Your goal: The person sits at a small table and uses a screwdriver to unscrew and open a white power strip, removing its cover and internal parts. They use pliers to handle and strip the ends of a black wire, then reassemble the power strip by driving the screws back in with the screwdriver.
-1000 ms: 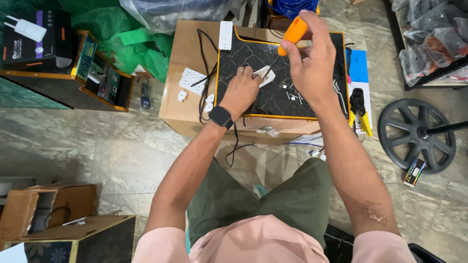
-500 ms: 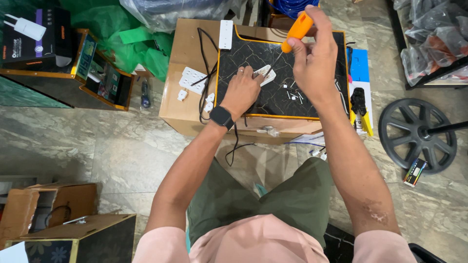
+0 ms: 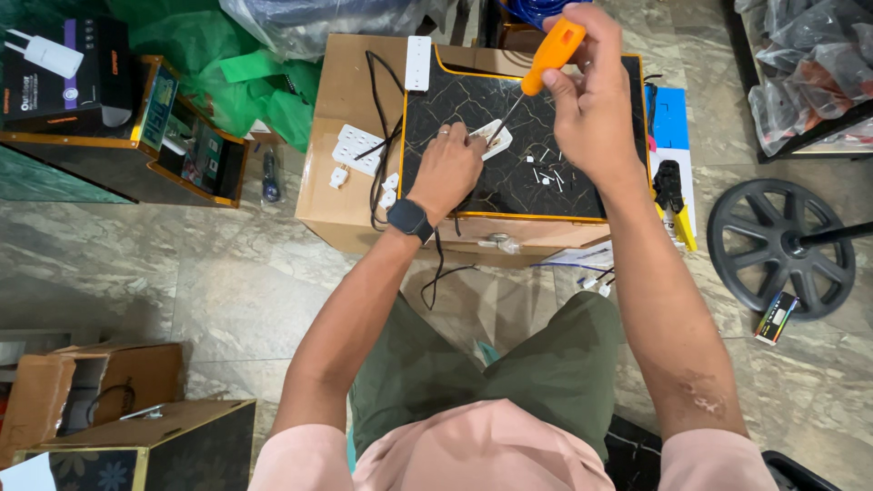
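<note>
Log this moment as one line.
left hand: pinning small white plastic part | right hand: gripping orange-handled screwdriver, tip on part | surface: black marbled board

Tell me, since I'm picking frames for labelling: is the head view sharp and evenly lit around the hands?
Head view: the right hand and orange screwdriver are crisp, the left hand too; light is soft and even, shadows faint; the glossy black board shows mild sheen, no glare; edges bow slightly from the wide lens.

Orange-handled screwdriver (image 3: 551, 56), black gold-veined board (image 3: 509, 182), white socket part (image 3: 491, 138), black wristwatch (image 3: 410, 219)
</note>
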